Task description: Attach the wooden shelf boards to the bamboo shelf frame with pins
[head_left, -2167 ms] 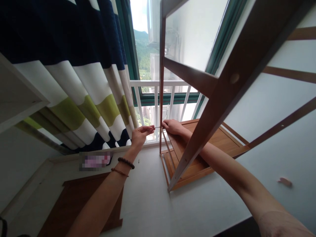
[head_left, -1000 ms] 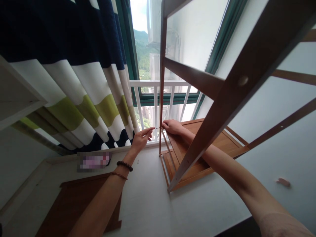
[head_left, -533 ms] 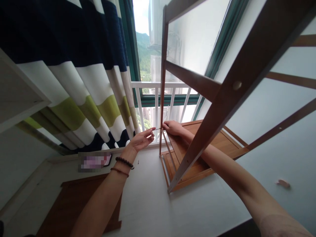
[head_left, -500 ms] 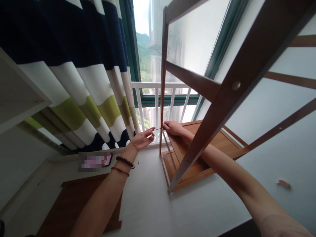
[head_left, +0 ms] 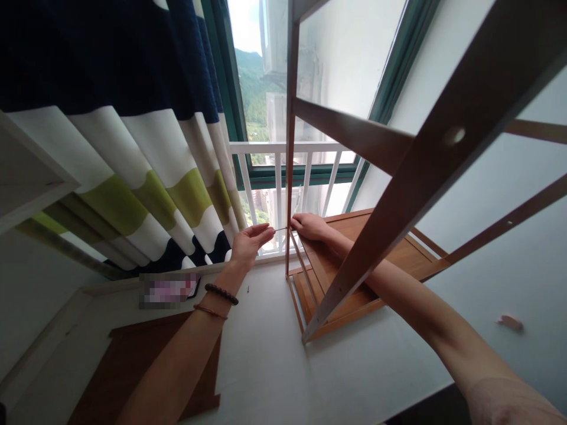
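Two hands meet at the far post (head_left: 290, 147) of a wooden frame (head_left: 398, 206) standing on a white surface (head_left: 266, 348) by the window. The left hand (head_left: 248, 243) pinches a thin rod (head_left: 280, 229) that runs to the post; the right hand (head_left: 310, 226) curls against its other side, and whether that grip clasps anything I cannot tell. Posts, rails and a shelf panel (head_left: 407, 251) sit together, so the build looks well advanced, though the joint at the rod seems unfinished. A dark panel (head_left: 128, 360) lies apart, unattached, with a screw-like piece (head_left: 248, 289) nearby. The left hand has open room between the curtain (head_left: 146, 153) and the post; the right forearm threads behind the near post, more confined, with the white railing (head_left: 266, 148) just beyond.
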Tool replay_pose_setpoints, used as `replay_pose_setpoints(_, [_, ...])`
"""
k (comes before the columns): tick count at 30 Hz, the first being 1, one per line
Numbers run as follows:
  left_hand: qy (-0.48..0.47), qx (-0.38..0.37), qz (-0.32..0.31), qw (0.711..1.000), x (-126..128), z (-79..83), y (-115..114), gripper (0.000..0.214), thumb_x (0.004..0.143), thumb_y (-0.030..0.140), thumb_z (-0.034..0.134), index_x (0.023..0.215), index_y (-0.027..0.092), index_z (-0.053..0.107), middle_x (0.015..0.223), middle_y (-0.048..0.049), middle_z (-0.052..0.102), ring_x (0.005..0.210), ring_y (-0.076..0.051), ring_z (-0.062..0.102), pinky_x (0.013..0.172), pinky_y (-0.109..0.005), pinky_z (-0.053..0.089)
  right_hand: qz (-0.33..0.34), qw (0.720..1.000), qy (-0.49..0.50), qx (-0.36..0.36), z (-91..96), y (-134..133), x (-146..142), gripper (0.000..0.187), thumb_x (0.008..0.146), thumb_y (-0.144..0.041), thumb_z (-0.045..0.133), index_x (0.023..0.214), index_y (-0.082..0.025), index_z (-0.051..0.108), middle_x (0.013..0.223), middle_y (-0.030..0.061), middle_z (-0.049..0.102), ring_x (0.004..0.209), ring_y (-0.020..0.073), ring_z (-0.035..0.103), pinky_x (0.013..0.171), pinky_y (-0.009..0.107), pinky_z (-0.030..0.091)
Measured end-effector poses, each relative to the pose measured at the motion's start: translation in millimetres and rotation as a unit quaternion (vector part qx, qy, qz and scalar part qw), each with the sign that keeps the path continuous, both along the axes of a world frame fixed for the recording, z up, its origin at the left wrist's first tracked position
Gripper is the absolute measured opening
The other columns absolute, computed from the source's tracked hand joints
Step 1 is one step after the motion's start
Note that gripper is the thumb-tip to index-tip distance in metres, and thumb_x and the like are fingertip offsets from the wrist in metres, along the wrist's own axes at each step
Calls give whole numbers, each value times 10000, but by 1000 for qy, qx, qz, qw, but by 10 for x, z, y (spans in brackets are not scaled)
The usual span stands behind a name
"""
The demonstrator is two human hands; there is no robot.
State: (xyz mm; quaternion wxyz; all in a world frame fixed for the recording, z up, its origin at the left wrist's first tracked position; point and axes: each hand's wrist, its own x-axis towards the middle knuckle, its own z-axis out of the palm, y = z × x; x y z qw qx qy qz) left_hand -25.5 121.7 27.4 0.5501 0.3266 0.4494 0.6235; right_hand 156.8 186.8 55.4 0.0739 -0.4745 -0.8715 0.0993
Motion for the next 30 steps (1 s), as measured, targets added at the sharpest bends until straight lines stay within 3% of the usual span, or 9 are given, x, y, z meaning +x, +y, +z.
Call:
replay_pose_setpoints(4, [203, 130, 75, 968, 20, 25, -56, 192, 552, 217, 755, 728, 171, 696, 771, -31, 696, 807, -192, 642, 865, -343, 471, -4, 1000, -5, -9, -5, 16, -1, 318, 892, -372, 344, 1017, -217, 593, 1015, 56, 639, 891, 186, 562, 680, 239, 372])
replay_pose_setpoints(7, [259, 172, 73, 948, 30, -11, -100, 74, 604, 229, 719, 674, 211, 703, 823, -17, 701, 848, -188, 641, 883, -317, 460, -17, 1000, 2, -16, 72, -38, -18, 346, 896, -381, 315, 964, -205, 605, 959, 60, 648, 837, 185, 566, 646, 240, 368])
replay_pose_setpoints(12, [143, 142, 56, 978, 54, -131, -98, 141, 584, 254, 738, 686, 175, 680, 936, -60, 687, 877, -208, 635, 817, -349, 500, -7, 999, 29, -36, 247, -210, -32, 364, 887, -385, 305, 914, -187, 610, 884, 59, 648, 722, 162, 550, 591, 236, 352])
replay_pose_setpoints(15, [89, 82, 13, 993, 41, -113, -97, 235, 542, 256, 768, 719, 134, 674, 851, -91, 696, 800, -216, 651, 777, -372, 518, -7, 999, 32, -33, 310, -287, -28, 353, 880, -383, 325, 919, -175, 608, 862, 63, 644, 717, 161, 537, 591, 237, 346])
replay_pose_setpoints(18, [87, 47, -28, 995, 10, -25, -132, 243, 568, 234, 750, 763, 105, 683, 799, -100, 698, 802, -212, 655, 850, -371, 493, -15, 999, 28, -29, 338, -321, -27, 334, 869, -397, 358, 924, -179, 604, 854, 60, 640, 721, 160, 533, 594, 232, 346])
replay_pose_setpoints(23, [61, 60, -47, 995, 5, 84, -198, 283, 670, 251, 669, 901, 87, 665, 891, -118, 690, 892, -213, 640, 906, -362, 467, -19, 999, 32, -36, 361, -333, -34, 334, 865, -402, 366, 911, -174, 606, 869, 65, 644, 720, 153, 535, 601, 225, 355])
replay_pose_setpoints(27, [67, 71, -32, 995, 26, 33, -174, 463, 638, 271, 718, 1056, 116, 592, 876, -104, 697, 870, -205, 648, 888, -384, 474, -18, 998, 45, -41, 371, -323, -34, 319, 866, -382, 374, 897, -167, 607, 859, 65, 644, 716, 146, 533, 596, 216, 353])
replay_pose_setpoints(30, [101, 94, -36, 990, 16, -75, -130, 432, 640, 289, 714, 1026, 127, 604, 892, -100, 697, 891, -206, 642, 874, -378, 481, -16, 997, 48, -50, 375, -310, -33, 306, 855, -381, 400, 867, -157, 608, 834, 64, 641, 701, 142, 528, 580, 210, 343])
